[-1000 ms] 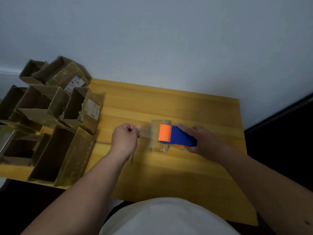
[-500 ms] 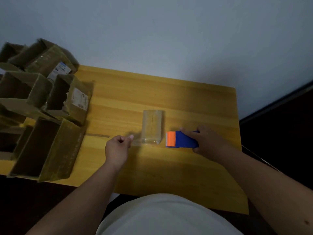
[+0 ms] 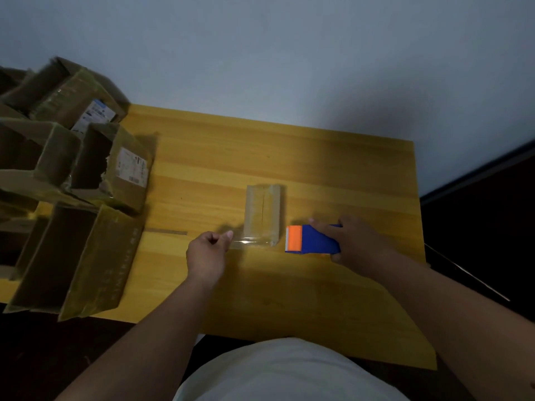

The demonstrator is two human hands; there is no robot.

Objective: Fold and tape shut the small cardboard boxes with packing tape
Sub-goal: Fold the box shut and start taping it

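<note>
1. One small cardboard box (image 3: 263,212) on the wooden table (image 3: 333,299), flaps folded shut with the seam running lengthwise, between the two hands near the table's middle.
2. Left hand (image 3: 206,256) curled, thumb and forefinger pinching the free end of a clear tape strip (image 3: 246,243) stretched across the near end of the box.
3. Right hand (image 3: 357,244) wrapped around a blue tape dispenser (image 3: 314,240), orange head with its serrated blade pointing toward the box, just beside the box's near right corner.
4. Cannot tell whether the strip is already cut from the dispenser; no tape visible in the gap between blade and box.
5. Many open cardboard boxes (image 3: 75,198) piled at the table's left edge, flaps up, interiors dark, some bearing shipping labels; none of these looks sealed.
6. Judged progress: early. Folding done on a single box, taping of it under way, strip probably not yet pressed down fully on the left side.
7. Left to do, by the look of it: smoothing this strip, then folding and taping the whole pile.
</note>
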